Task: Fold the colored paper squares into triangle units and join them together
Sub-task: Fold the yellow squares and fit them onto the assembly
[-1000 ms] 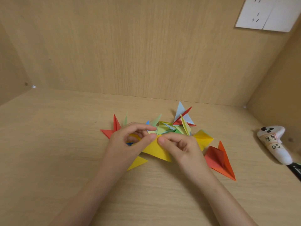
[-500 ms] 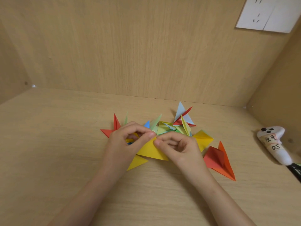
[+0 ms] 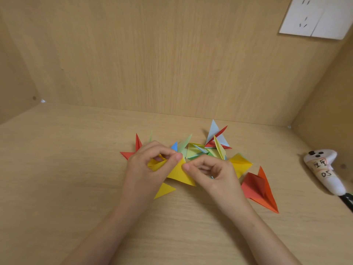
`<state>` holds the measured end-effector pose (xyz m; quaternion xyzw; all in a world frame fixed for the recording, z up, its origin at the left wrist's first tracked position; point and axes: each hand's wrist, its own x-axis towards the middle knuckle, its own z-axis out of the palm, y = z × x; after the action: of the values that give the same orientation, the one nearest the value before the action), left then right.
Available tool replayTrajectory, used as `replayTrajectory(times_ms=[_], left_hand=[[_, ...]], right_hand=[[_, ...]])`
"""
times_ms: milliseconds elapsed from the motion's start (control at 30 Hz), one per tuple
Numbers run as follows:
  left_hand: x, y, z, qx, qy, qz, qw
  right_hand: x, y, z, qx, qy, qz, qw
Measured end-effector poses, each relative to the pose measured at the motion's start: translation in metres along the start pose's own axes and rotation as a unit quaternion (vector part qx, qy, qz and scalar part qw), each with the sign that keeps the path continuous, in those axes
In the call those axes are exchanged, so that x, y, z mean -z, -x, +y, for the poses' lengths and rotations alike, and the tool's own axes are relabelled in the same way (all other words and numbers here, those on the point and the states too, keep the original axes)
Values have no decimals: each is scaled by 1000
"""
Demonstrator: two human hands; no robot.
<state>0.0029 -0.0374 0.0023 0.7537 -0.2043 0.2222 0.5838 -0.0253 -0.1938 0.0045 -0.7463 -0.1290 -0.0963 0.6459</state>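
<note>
While the wooden desk (image 3: 57, 188) carries everything, both hands meet on the yellow paper (image 3: 178, 174). The left hand (image 3: 147, 167) pinches the paper's left part with thumb and curled fingers, and the right hand (image 3: 214, 173) pinches its top edge. Behind the paper lies a heap of folded triangles (image 3: 196, 152) (green, blue, red), right of it an orange one (image 3: 261, 190), and farther right a white handle (image 3: 322, 173).
</note>
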Motion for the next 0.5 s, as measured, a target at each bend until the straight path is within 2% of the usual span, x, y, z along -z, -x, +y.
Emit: replayTrajectory(times_ms=[300,500], left_hand=[[6,-4,-3,74,22,80,994],[4,-3,1,63,-11,105,992]], right_hand=[[2,2,-2,-17,13,-28,999],[3,1,-1,-9,48,-24,999]])
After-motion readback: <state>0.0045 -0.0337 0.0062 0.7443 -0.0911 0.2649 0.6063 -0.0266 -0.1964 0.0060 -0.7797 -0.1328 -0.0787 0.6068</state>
